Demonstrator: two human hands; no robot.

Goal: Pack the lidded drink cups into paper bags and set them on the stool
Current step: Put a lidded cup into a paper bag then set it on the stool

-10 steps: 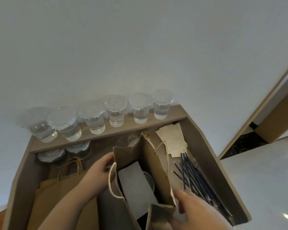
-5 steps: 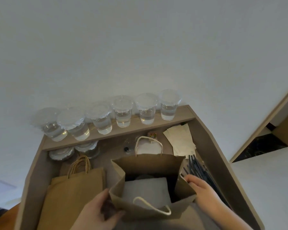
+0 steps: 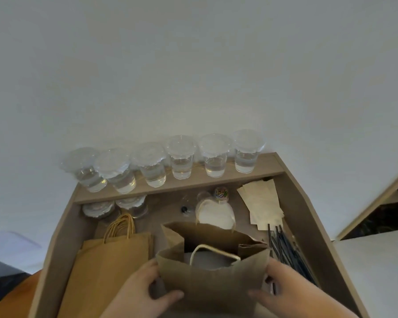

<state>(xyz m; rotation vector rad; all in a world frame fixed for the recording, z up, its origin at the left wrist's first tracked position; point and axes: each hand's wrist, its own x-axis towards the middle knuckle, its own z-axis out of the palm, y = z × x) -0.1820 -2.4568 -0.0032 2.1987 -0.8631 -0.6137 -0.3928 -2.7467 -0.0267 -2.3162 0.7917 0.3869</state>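
An open brown paper bag (image 3: 213, 281) with white rope handles stands upright in the desk's lower well, a grey-white insert showing inside it. My left hand (image 3: 145, 292) grips its left side and my right hand (image 3: 285, 292) grips its right side. Several clear lidded drink cups (image 3: 182, 157), each part full of water, line the raised back shelf (image 3: 269, 167). A stack of flat brown paper bags (image 3: 110, 269) with twisted handles lies to the left of the open bag. The stool is out of view.
Two more lidded cups (image 3: 131, 203) stand under the shelf at back left. Behind the bag lie a white round pad (image 3: 216, 214), a small clip jar (image 3: 221, 193), paper sleeves (image 3: 262, 203) and dark straws (image 3: 285, 251). The wall rises close behind.
The bag has turned to face me squarely and stands upright. Both hands have shifted down to grip its two sides, and the view has tilted slightly.
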